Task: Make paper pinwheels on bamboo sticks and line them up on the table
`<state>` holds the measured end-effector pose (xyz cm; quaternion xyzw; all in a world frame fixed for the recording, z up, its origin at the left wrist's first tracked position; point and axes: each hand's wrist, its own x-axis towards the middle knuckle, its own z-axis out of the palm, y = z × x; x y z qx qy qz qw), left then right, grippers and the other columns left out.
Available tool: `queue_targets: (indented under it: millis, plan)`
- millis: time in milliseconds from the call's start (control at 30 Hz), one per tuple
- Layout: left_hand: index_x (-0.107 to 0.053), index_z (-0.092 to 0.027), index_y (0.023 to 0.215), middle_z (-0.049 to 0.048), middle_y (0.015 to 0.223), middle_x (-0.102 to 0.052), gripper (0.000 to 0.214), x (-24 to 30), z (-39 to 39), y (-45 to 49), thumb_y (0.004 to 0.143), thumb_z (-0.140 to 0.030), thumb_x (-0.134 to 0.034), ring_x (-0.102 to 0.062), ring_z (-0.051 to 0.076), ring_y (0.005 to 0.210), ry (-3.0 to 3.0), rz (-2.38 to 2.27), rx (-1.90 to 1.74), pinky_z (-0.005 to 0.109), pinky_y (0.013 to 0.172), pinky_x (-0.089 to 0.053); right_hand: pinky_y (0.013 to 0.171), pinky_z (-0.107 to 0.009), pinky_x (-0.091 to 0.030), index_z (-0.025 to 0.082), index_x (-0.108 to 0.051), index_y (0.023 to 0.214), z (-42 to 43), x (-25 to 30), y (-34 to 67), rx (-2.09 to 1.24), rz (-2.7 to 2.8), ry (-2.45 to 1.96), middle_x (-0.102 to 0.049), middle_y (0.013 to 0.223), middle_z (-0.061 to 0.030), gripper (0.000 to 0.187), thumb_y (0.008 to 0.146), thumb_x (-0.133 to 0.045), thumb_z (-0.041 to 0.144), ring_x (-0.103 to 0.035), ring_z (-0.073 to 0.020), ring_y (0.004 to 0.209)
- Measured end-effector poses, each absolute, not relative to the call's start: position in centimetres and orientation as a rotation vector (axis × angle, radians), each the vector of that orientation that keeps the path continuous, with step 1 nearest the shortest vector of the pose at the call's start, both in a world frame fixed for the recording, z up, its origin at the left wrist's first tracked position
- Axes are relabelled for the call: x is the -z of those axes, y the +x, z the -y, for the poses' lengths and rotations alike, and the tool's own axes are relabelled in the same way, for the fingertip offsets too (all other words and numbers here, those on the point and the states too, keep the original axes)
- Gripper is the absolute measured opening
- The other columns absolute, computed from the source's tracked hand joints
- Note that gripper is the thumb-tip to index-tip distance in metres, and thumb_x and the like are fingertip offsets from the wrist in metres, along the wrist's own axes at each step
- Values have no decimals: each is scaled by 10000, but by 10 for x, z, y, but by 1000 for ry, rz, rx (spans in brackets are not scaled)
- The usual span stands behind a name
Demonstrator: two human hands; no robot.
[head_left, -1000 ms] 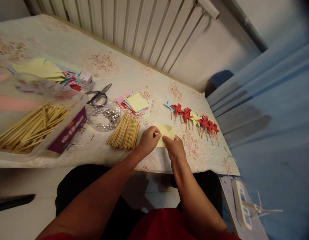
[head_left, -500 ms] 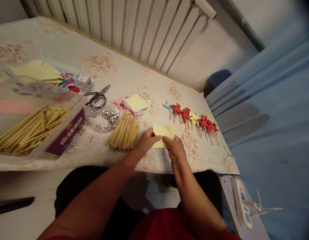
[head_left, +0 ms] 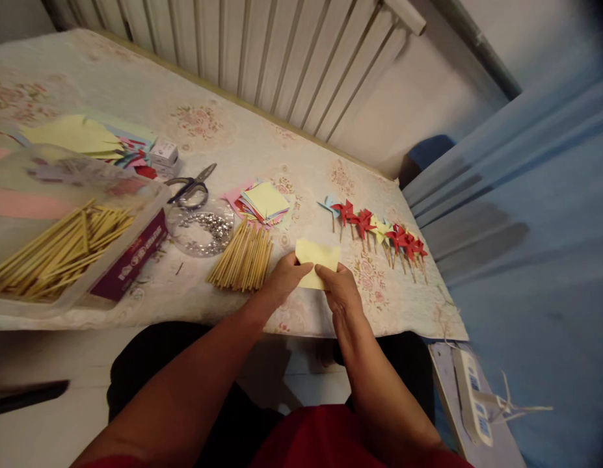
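Note:
A yellow square of paper (head_left: 317, 252) is held over the table's front part, pinched at its two sides. My left hand (head_left: 285, 274) is closed on its left side, thumb on top. On the right side, my right hand (head_left: 341, 283) grips the sheet the same way, the two thumbs almost meeting at the middle. Fingers under the paper are hidden. Left of my hands lies a fanned bundle of thin wooden sticks (head_left: 243, 257). Behind the bundle rests a stack of coloured paper squares (head_left: 266, 200), a yellow one on top.
A row of paper pinwheels (head_left: 363, 222) lies to the right. At left are a clear dish of metal fasteners (head_left: 203, 229), scissors (head_left: 191, 187), a plastic box (head_left: 157, 201) with sticks, and coloured paper scraps (head_left: 71, 135). A power strip (head_left: 471, 396) sits lower right.
The yellow paper has shifted slightly left and now looks flatter, its upper right corner less raised. Both hands keep their hold, thumbs close together.

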<state>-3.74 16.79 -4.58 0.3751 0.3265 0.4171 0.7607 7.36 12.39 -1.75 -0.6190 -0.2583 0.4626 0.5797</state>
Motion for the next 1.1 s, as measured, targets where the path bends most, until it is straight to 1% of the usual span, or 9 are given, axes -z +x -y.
queue_targets:
  millis: [133,233,300,500,667,733,900,1033,1100]
  plan:
    - [-657,-99,972,78,866,-721,367,45,-171,-39,641,-246,-716,-645,177,724,721,-638,-933,288,699,-486,600,-273,-491,168,-690,853,-120,14,81,-1098,662,-1433,-717,698,-4,308,573,-771,266,-626,-149,586]
    - [-664,-99,973,78,848,-724,386,46,-173,-40,629,-256,-736,-652,182,719,693,-631,-953,292,701,-488,563,-236,-449,180,-670,887,-115,11,88,-1009,733,-1457,-684,669,26,314,599,-764,264,-580,-109,552]
    - [-666,-100,970,76,843,-726,383,46,-174,-39,624,-250,-738,-654,181,712,687,-631,-958,291,698,-490,562,-228,-436,191,-651,914,-111,10,91,-946,792,-1460,-669,669,38,316,624,-753,263,-564,-98,554]
    - [-665,-91,954,76,823,-728,361,45,-175,-40,620,-216,-719,-655,174,673,685,-638,-939,282,665,-491,618,-262,-471,214,-619,952,-104,9,94,-861,950,-1451,-668,725,29,320,654,-724,265,-600,-125,631]
    - [-664,-91,952,79,828,-732,362,44,-175,-41,618,-220,-718,-661,177,676,661,-627,-927,295,686,-505,621,-268,-474,222,-597,939,-104,14,97,-714,999,-1504,-639,753,24,297,662,-700,243,-592,-133,653]
    - [-665,-87,961,80,835,-735,379,43,-175,-41,612,-224,-721,-664,178,685,659,-619,-927,289,687,-503,632,-268,-468,221,-614,940,-103,16,98,-662,1051,-1526,-616,753,24,273,678,-690,233,-573,-129,657]
    - [-666,-75,1001,89,869,-740,434,43,-175,-42,608,-249,-733,-675,193,729,678,-599,-936,283,689,-501,628,-271,-415,220,-706,869,-99,15,101,-442,1382,-1613,-554,728,15,123,766,-640,221,-497,-132,658]
    - [-666,-82,1013,94,892,-739,447,43,-175,-42,606,-252,-742,-678,199,753,685,-597,-930,295,709,-508,584,-268,-374,222,-733,867,-95,7,100,-276,1530,-1651,-480,654,28,129,792,-628,215,-443,-130,603]
    - [-669,-88,1004,97,897,-737,436,43,-175,-42,608,-252,-748,-677,200,760,690,-598,-931,299,717,-509,571,-266,-371,219,-733,869,-94,4,98,-247,1553,-1667,-479,645,28,129,795,-627,211,-438,-130,588]
